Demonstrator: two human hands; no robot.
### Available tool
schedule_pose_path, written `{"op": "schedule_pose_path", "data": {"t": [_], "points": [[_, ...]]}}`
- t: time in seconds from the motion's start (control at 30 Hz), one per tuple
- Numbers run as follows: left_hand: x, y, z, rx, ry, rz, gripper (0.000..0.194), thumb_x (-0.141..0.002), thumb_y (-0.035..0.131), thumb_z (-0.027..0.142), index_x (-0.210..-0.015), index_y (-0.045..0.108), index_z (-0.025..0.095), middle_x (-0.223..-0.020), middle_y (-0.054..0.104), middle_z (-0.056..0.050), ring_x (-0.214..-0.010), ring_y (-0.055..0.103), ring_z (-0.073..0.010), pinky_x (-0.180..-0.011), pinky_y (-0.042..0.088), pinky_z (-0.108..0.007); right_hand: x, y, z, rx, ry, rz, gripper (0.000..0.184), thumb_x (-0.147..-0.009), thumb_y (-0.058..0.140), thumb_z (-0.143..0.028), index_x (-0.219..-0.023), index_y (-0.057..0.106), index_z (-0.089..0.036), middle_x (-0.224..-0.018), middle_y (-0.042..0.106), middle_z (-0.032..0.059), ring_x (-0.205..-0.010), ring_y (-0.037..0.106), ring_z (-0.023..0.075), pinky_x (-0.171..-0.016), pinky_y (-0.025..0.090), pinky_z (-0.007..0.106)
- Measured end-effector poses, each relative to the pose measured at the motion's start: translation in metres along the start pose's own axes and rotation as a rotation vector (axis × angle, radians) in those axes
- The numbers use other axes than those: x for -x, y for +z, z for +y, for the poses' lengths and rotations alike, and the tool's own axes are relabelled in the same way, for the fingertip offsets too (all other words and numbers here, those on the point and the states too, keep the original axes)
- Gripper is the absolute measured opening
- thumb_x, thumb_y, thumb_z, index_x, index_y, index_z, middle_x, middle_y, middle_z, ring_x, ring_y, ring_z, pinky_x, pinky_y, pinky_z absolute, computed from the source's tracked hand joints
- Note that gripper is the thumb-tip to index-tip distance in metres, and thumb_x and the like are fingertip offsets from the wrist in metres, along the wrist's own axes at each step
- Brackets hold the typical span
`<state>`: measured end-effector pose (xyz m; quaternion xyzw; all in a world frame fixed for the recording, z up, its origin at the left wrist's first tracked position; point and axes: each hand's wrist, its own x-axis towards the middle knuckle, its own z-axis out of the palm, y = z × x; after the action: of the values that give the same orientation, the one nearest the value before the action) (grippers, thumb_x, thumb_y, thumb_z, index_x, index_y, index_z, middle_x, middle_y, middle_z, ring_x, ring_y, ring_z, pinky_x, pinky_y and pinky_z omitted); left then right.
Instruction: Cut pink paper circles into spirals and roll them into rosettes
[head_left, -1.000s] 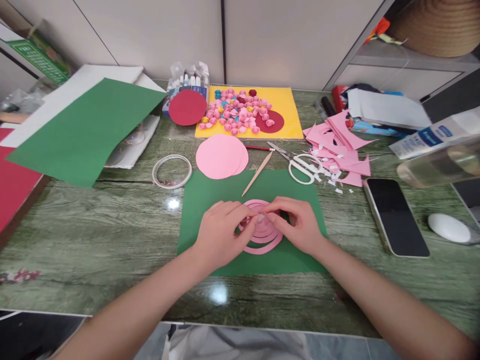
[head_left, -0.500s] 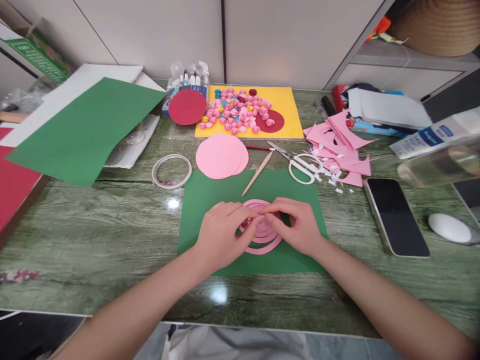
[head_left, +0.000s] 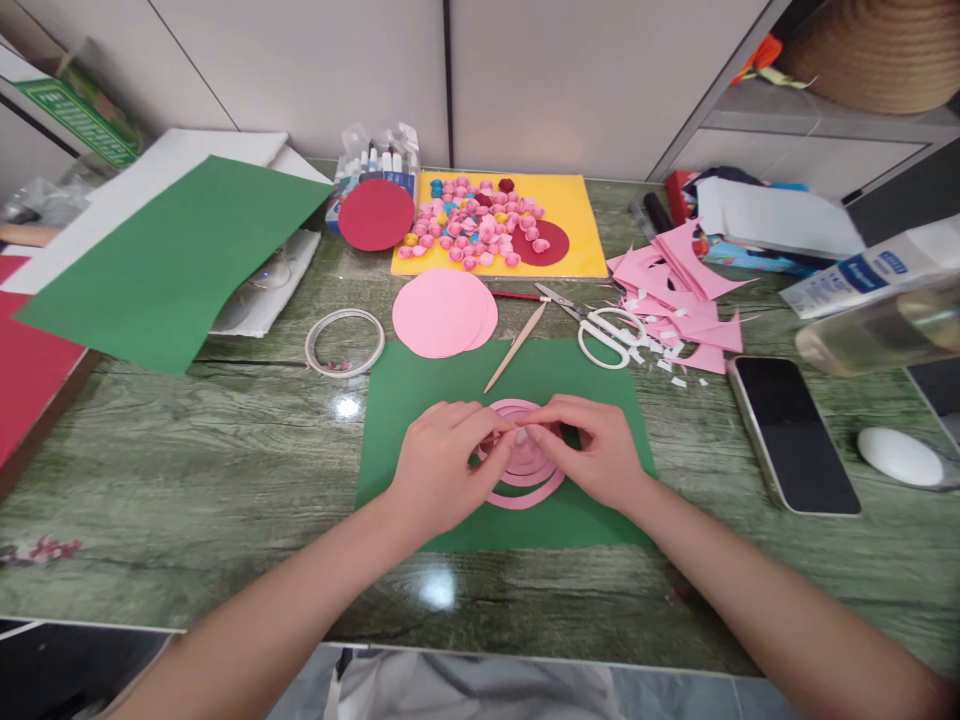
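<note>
A pink paper spiral lies on a green paper sheet, its rings spread beneath my fingers. My left hand pinches part of the spiral between thumb and forefinger. From the other side my right hand is closed too, its thumb and forefinger on the same strip. The fingertips of both hands meet over the spiral's middle and hide the exact grip. Just beyond them a pointed wooden stick rests at a slant. White-handled scissors lie to its right.
Pink paper circles and a tape roll lie beyond my left hand. Rolled paper flowers cover a yellow sheet at the back. Pink scraps, a phone and a white mouse are at right.
My fingertips have shifted very slightly on the pink strip. Both hands keep their place over the spiral, and nothing else has visibly moved.
</note>
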<state>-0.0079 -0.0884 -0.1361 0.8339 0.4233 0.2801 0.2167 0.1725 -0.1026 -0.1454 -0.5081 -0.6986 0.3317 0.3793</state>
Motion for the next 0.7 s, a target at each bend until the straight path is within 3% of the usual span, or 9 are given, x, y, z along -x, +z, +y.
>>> {"op": "schedule_pose_path", "data": {"t": [0.23,0.7], "points": [[-0.0020,-0.0029,0.0007,0.039,-0.063,-0.007,0.016,-0.082,0.050,0.027,-0.075,0.061,0.019,-0.062,0.060,0.002,-0.058,0.051,-0.0093,-0.061,0.040,-0.023,0.0004,-0.0013,0.0004,-0.029,0.004,0.009,0.014,-0.078,0.057,-0.020,-0.085,0.069,-0.022,-0.068,0.064,0.0015,-0.059,0.055,0.0126,-0.055,0.043,0.026],[-0.0008,-0.0023,0.0005,0.030,-0.023,0.009,0.013,-0.082,0.049,0.025,-0.077,0.060,0.018,-0.063,0.061,0.001,-0.058,0.052,-0.0095,-0.060,0.040,-0.023,0.0017,-0.0006,0.0016,-0.018,-0.010,0.019,0.016,-0.079,0.056,-0.020,-0.087,0.070,-0.023,-0.068,0.064,0.0012,-0.059,0.054,0.0124,-0.056,0.044,0.025]]}}
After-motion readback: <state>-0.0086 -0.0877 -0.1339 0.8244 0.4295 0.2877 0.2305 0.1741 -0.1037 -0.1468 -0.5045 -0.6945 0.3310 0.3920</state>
